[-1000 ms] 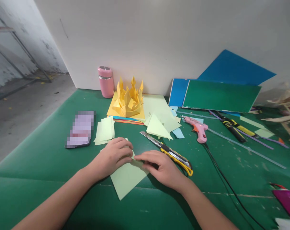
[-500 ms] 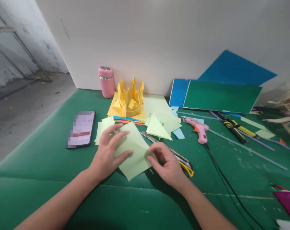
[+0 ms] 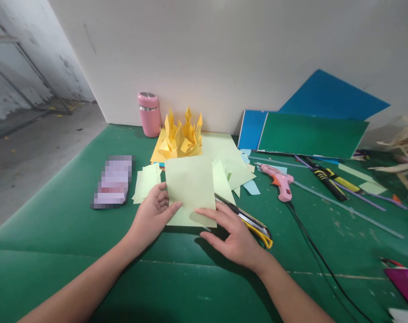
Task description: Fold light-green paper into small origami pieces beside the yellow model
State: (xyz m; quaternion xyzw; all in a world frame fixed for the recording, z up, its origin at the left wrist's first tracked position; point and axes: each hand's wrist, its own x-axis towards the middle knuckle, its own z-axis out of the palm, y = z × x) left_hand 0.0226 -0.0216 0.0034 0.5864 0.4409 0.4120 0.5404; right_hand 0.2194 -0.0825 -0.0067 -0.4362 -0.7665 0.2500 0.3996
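A pale green paper sheet [image 3: 190,188] stands nearly upright just above the green mat [image 3: 55,233], square to me. My left hand [image 3: 153,215] grips its lower left edge, thumb in front and fingers behind. My right hand [image 3: 230,233] holds the lower right corner with fingers on the front face. A yellow utility knife [image 3: 251,223] lies just right of my right hand. Behind the sheet sits a yellow folded paper crown [image 3: 182,137] on coloured sheets.
A phone [image 3: 112,181] and a small stack of green squares [image 3: 146,181] lie to the left. At the back stands a pink flask [image 3: 149,114]. A pink glue gun [image 3: 279,181] with its black cord, pliers [image 3: 326,179], strips and blue and green boards [image 3: 308,132] fill the right.
The green paper lay folded flat under both hands a second ago. It has been opened out, turned and lifted upright, held by both hands.
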